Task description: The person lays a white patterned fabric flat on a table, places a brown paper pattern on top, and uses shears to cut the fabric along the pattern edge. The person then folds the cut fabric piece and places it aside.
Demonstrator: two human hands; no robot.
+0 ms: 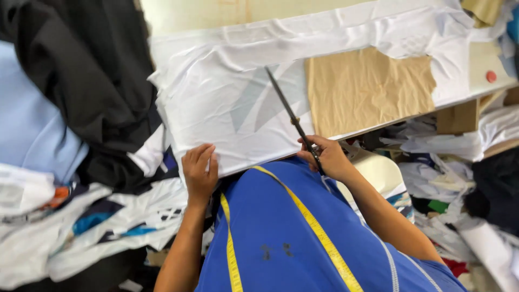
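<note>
Nearest the camera, a yellow tape measure [319,232] hangs around the person's neck over a blue shirt [286,232]. If it swings forward onto the bench it could slip under the blades.

Just beyond, the left hand [200,170] lies flat, fingers together, pressing the near edge of the white cloth [216,97] against the bench [184,13]. It grips nothing. The right hand [327,157] is clamped around the handles of the long dark scissors [292,116], whose blades look nearly together and point up and to the left over the cloth.

The risks, as I judge them, start with the cloth itself. It is wrinkled and seems to lie in more than one layer, so a fold could catch between the blades and the cut could wander or go through a layer not meant to be cut. The left hand holds only the near edge, well away from the blade tips, so the cloth could shift or bunch there. If that hand slides right, its fingers come near the blades.

Farther off, a sheet of brown paper [367,89] lies on the cloth just right of the scissors; nothing appears to weigh it down, and a nudge could move it. Heaped garments [81,81] crowd the left edge and could drag the cloth sideways.
</note>
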